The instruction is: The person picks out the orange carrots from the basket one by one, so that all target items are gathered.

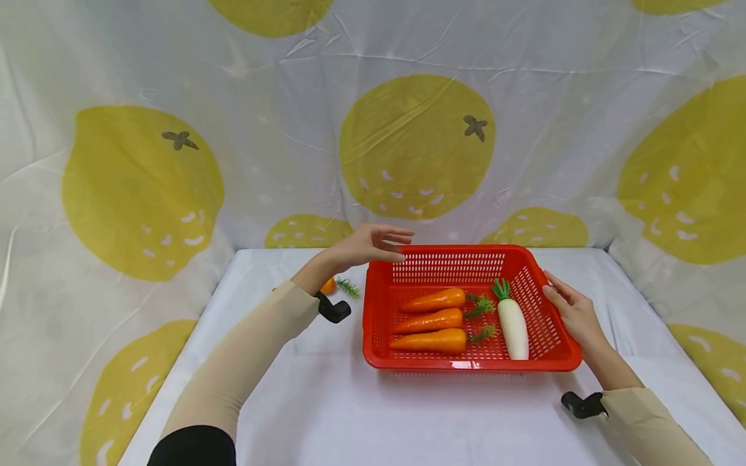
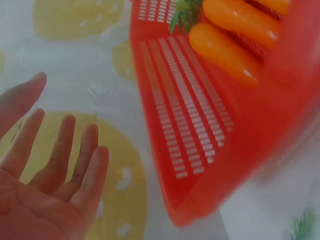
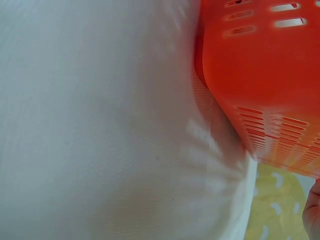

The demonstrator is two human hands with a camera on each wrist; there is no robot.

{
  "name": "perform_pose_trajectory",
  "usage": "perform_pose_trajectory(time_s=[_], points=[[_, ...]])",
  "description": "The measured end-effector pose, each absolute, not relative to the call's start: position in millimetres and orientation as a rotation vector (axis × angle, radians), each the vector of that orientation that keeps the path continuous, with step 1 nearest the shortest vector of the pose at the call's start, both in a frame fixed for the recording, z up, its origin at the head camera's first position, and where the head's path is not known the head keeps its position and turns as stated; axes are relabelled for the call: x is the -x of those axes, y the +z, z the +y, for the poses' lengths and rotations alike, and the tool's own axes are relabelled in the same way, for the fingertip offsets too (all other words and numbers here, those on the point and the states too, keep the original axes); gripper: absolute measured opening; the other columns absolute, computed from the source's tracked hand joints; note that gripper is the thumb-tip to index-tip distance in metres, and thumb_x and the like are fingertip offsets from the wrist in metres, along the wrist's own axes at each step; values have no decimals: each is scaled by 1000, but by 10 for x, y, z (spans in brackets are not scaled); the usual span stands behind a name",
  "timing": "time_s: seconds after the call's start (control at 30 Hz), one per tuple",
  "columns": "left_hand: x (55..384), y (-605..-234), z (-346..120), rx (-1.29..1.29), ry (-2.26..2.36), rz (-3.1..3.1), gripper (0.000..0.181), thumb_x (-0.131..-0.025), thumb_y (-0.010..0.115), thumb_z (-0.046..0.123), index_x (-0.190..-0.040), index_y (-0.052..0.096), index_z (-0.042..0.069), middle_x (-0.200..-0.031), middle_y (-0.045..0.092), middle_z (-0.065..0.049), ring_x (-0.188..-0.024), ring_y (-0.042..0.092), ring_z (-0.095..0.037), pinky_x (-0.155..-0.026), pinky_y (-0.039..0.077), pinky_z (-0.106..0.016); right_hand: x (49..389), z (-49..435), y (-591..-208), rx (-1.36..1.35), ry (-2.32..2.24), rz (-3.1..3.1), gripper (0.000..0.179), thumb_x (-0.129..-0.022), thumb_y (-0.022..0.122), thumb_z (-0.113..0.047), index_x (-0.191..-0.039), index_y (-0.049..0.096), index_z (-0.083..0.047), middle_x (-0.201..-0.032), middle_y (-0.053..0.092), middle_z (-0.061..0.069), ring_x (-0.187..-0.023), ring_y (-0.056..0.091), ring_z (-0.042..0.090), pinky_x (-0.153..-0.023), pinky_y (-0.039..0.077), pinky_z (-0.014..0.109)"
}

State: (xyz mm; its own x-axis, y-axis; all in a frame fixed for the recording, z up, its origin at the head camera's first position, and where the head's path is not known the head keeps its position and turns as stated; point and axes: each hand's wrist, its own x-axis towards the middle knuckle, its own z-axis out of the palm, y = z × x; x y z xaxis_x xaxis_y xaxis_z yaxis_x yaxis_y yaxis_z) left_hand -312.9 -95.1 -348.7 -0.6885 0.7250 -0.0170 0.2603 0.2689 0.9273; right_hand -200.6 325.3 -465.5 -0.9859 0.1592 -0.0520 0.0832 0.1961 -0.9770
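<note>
Lemon-print cloth (image 1: 417, 145) hangs behind and to both sides of a white surface (image 1: 350, 414). At the surface, right of centre in the head view, is a red basket (image 1: 419, 364) with slotted walls; whether its whole base touches the surface cannot be determined. Inside it, three carrots (image 1: 434, 321) lie side by side, tips to the left and green tops to the right. One white radish (image 1: 513, 329) lies to their right, near the right wall, its leafy end pointing away from the person.

Left hand (image 1: 373, 244): near the basket's far left corner. Its fingers (image 2: 62, 150) are spread and slightly bent, with nothing in them; the left wrist view shows them apart from the rim. Right hand (image 1: 577, 314): at the basket's right side, gripping the rim, thumb over the edge. Only a small part of this hand appears in the right wrist view.

Left of the basket, an orange item (image 1: 328, 286) with a green top lies on the surface, partly hidden by the left wrist. Both arms wear beige sleeves (image 1: 250, 356).
</note>
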Motion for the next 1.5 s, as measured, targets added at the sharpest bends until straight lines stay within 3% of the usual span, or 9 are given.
perform_pose_trajectory(time_s=[0.43,0.9,1.23,1.5], points=[[3104,-3712,-423,-818,1437,2038,55,-92,71,3,-143,53,4,-141,54,-21,-118,63,-28,-97,51,-32,1930,3241,-4640,235,2039,-2296,65,-101,58,-38,-156,34,-15,-102,60,-24,-82,64,-3,-69,56,18],[3204,-4004,-83,-716,1329,2091,52,-92,72,6,-142,56,6,-139,57,-18,-133,50,-28,-100,48,-35,1951,3221,-4652,251,2082,-2272,65,-100,59,-36,-156,32,-15,-102,60,-25,-83,64,-2,-70,56,19],[3224,-4238,169,-639,1291,2104,49,-90,73,3,-137,60,2,-137,58,-19,-131,51,-29,-100,49,-42,1973,3209,-4666,250,2135,-2226,65,-100,60,-35,-156,34,-17,-101,62,-25,-83,65,-2,-70,56,19],[3192,-4378,211,-600,1192,2153,45,-89,73,-1,-133,64,3,-133,62,-17,-127,55,-29,-95,52,-35,1983,3176,-4664,252,2109,-2249,66,-100,60,-37,-156,33,-16,-101,61,-24,-82,64,-2,-70,56,18]])
